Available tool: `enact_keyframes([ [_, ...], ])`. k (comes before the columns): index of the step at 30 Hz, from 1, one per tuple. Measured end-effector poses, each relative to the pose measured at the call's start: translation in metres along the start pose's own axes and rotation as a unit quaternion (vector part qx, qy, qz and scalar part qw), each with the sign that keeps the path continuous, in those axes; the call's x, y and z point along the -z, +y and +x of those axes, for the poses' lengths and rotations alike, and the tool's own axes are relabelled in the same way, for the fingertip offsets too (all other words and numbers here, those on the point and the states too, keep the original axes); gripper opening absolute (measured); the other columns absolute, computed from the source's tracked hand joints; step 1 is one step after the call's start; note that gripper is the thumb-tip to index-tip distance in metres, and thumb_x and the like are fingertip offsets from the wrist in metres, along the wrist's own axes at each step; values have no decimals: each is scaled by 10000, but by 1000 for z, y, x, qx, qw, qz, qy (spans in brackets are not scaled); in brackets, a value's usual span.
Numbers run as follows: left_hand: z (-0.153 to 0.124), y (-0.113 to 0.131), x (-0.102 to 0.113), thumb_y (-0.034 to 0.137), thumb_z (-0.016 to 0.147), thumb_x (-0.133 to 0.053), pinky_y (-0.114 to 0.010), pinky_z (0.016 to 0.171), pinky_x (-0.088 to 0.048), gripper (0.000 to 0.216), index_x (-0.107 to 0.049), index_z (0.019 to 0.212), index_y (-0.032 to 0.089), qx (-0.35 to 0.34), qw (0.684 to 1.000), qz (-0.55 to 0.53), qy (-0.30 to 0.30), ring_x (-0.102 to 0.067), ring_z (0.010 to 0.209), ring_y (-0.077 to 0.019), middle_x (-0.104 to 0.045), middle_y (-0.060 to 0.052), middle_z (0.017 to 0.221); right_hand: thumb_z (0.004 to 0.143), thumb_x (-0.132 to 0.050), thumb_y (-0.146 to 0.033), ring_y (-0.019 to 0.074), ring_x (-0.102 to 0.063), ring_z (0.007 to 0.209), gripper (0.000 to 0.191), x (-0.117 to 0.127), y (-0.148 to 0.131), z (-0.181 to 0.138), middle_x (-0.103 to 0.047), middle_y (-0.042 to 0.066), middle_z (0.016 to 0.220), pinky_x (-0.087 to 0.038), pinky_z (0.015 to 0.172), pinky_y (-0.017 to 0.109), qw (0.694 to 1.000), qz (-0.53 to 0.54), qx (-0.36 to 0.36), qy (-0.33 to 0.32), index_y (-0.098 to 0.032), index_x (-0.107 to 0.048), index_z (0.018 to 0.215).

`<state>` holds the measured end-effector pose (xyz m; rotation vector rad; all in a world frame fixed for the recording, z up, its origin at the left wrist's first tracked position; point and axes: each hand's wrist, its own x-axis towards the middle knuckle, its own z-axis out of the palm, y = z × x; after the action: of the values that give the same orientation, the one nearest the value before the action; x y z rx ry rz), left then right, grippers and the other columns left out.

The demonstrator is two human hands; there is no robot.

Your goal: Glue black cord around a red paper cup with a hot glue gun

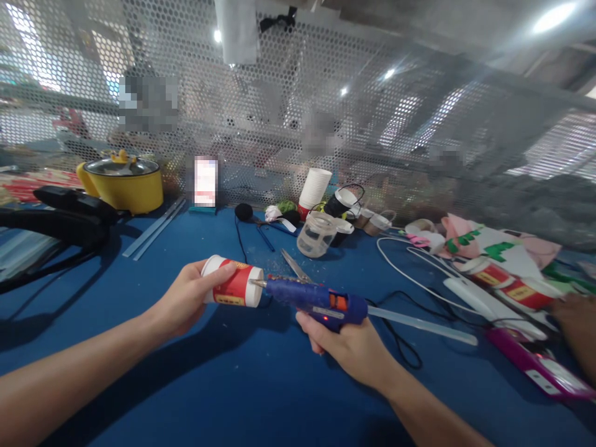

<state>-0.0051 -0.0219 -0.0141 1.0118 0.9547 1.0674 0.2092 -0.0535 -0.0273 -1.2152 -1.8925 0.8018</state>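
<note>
A red and white paper cup (233, 284) lies sideways in my left hand (189, 298), whose fingers are wrapped round its wall. My right hand (344, 347) grips a blue hot glue gun (302, 297) by its handle. The gun's metal nozzle points left and is at the cup's right-hand end; whether it touches, I cannot tell. A clear glue stick (423, 324) juts from the back of the gun, and a small red light glows on its side. Behind the gun, scissors (296, 266) lie on the blue table (195, 385).
Farther back are a clear plastic jar (316, 234), stacked white cups (315, 187), a phone (205, 181) and a yellow pot (125, 183). Cables, a white power strip (493, 307) and a purple one (535, 366) lie at right, near another person's hand (575, 323). A black object (69, 214) sits left.
</note>
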Motion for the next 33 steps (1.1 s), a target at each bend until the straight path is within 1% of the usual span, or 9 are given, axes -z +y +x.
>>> enact_keyframes([
  [4,0,1,0,319,718,-598,-254,604,-425,283,-644,849,73,9,1000,8,-5,-590,641,-164,-682,-104,752,749,-482,-347,87,-478,349,270,0,0,0,-483,-38,400,-436,394,190,1000,-7,11,0,-191,-491,528],
  [7,0,0,1,326,707,-609,-252,594,-424,276,-654,824,81,5,1000,4,-1,-591,620,-161,-682,-94,720,743,-482,-345,89,-475,351,311,0,-1,0,-485,-32,391,-444,405,197,1000,-11,9,-3,-200,-451,470],
  [10,0,0,0,311,688,-634,-243,583,-428,249,-659,799,90,-13,1000,-7,11,-588,591,-147,-683,-76,687,742,-483,-349,95,-489,365,295,0,-1,-1,-490,-31,390,-453,415,203,1000,-2,-11,-8,-197,-468,490],
  [15,-2,-2,0,281,657,-673,-230,585,-450,177,-658,733,122,-56,998,-15,30,-586,576,-131,-684,-36,659,763,-481,-359,93,-488,364,303,2,0,0,-484,-31,379,-448,429,211,998,48,-42,-7,-178,-482,521],
  [19,-3,-6,2,269,646,-686,-227,588,-466,138,-656,706,148,-85,996,4,26,-591,587,-131,-686,-18,663,780,-476,-368,84,-462,360,333,3,0,4,-468,-31,370,-429,438,216,996,78,-54,-5,-170,-465,512],
  [27,-6,-8,6,276,632,-691,-221,562,-474,136,-679,714,168,-113,992,52,18,-589,588,-142,-683,-14,648,787,-454,-390,82,-443,378,375,5,-4,9,-455,-22,393,-412,452,229,992,96,-77,-21,-168,-433,485],
  [33,-6,-8,5,282,633,-689,-224,583,-475,137,-676,716,173,-113,992,49,16,-595,599,-145,-686,-11,658,785,-453,-392,85,-444,378,375,4,-5,8,-457,-21,389,-413,444,228,992,99,-75,-25,-172,-433,483],
])
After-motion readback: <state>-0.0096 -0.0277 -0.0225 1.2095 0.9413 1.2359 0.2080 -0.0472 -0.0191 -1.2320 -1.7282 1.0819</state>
